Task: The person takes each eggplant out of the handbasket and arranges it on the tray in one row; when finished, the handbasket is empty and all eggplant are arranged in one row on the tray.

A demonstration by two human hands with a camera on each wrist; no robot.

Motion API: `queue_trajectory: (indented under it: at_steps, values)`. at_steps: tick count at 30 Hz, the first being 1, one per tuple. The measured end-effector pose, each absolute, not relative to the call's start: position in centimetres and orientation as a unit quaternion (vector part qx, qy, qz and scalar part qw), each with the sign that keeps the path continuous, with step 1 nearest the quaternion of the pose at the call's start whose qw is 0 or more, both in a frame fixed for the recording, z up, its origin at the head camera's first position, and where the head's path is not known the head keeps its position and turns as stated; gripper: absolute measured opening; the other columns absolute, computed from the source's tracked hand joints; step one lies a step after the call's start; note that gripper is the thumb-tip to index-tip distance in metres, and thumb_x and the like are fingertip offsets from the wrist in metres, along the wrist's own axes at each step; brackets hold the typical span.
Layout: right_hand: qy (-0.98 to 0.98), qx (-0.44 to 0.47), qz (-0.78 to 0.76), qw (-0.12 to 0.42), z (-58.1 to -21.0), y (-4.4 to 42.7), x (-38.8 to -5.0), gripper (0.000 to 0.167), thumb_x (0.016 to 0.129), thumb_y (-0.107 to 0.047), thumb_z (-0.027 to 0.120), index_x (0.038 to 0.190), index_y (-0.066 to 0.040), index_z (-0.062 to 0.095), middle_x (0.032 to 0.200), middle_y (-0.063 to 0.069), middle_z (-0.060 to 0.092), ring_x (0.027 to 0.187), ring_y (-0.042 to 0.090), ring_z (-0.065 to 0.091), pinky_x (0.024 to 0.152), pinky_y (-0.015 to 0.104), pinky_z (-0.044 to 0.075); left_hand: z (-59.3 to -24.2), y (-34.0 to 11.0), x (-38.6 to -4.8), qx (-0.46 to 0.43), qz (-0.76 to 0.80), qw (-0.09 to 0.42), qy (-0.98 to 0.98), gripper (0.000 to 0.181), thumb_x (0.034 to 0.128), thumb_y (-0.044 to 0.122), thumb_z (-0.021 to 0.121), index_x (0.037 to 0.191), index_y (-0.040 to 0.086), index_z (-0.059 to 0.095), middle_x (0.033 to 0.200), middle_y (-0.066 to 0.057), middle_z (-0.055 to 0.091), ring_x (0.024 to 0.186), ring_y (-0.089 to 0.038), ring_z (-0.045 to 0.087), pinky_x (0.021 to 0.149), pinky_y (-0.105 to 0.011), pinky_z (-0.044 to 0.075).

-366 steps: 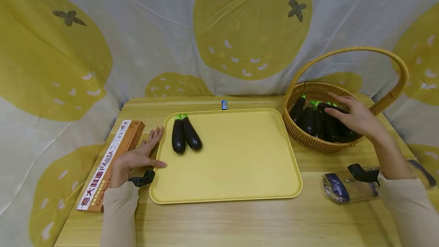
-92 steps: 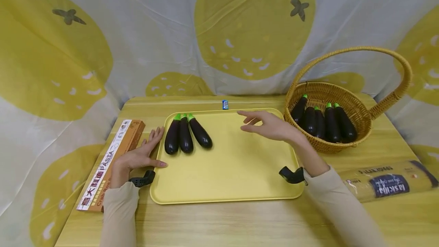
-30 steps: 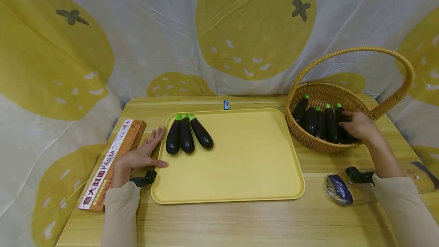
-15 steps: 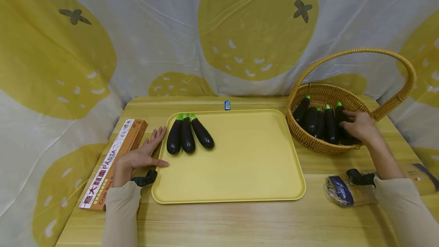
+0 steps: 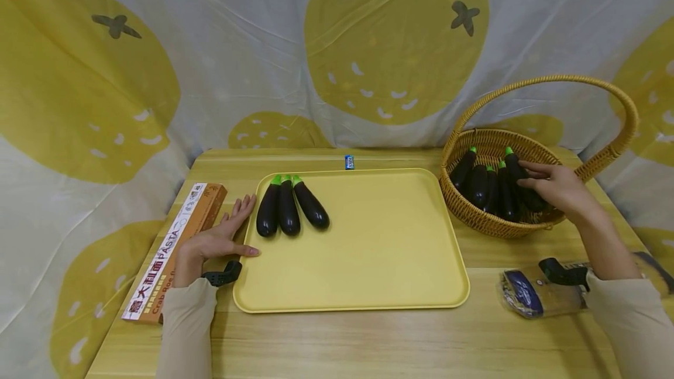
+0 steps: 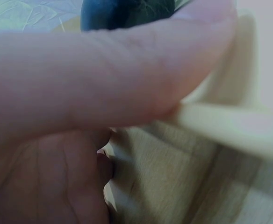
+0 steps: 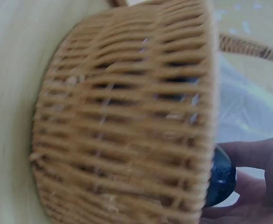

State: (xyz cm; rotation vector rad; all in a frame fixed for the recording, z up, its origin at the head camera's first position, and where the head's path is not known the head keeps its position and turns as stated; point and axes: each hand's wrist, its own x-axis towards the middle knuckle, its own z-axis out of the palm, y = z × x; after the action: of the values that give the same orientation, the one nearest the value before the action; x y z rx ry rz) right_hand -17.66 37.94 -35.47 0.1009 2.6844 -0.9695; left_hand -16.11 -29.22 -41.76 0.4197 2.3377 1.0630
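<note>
My right hand (image 5: 563,192) reaches into the wicker basket (image 5: 474,215) and grips an eggplant (image 5: 515,165), its green cap pointing away. In the right wrist view the rounded end of this eggplant (image 7: 222,179) shows above the rim, between thumb and fingers. Several other eggplants (image 5: 476,186) lie in the basket. My left hand (image 5: 218,240) rests at the left edge of the yellow tray (image 5: 368,256), fingers straight and thumb over the rim. Three eggplants (image 5: 288,209) lie side by side at the tray's upper left, green caps toward the far edge.
A pasta box (image 5: 174,250) lies left of the tray, under the left forearm's side. A spaghetti bag (image 5: 553,297) lies partly beneath the right wrist. A small blue packet (image 5: 350,162) sits behind the tray. The basket's tall handle (image 5: 558,78) arches above it.
A third eggplant has joined the two on the tray since the oldest frame. In the last half second the right hand has lifted and shifted the gripped eggplant slightly within the basket. The left hand stays put.
</note>
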Motion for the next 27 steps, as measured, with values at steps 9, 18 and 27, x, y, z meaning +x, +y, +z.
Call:
queue_trajectory:
  at_steps: [9,18,27]
  values:
    - [0.904,0.026,-0.374,0.205,-35.3,36.6,-18.2,0.068,0.112,-0.036,0.042,0.165,-0.003,0.015,0.165,0.04,0.012,0.148,0.063,0.013,0.114,0.077,0.026,-41.9,-29.3,-16.1,0.161,0.38,0.264,0.872,0.125,0.0874,0.028,0.084,0.166,0.012,-0.012,0.169,-0.02,-0.027,0.153,-0.046,-0.031,0.117,-0.076,-0.018]
    - [0.917,0.009,-0.346,0.2,-35.4,36.5,-18.4,0.071,0.11,-0.042,0.047,0.164,-0.002,0.022,0.159,0.041,0.029,0.136,0.053,0.042,0.099,0.056,0.049,-41.7,-29.3,-16.0,0.162,0.385,0.266,0.869,0.125,0.0872,0.025,0.084,0.166,0.013,-0.012,0.169,-0.02,-0.027,0.154,-0.046,-0.03,0.118,-0.075,-0.017]
    - [0.923,0.002,-0.328,0.2,-35.3,36.8,-18.2,0.072,0.11,-0.046,0.046,0.164,-0.004,0.025,0.159,0.042,0.028,0.092,0.026,0.051,0.078,0.038,0.041,-41.7,-29.3,-16.1,0.159,0.378,0.266,0.873,0.126,0.0868,0.027,0.084,0.166,0.013,-0.012,0.169,-0.019,-0.027,0.154,-0.045,-0.03,0.118,-0.075,-0.017]
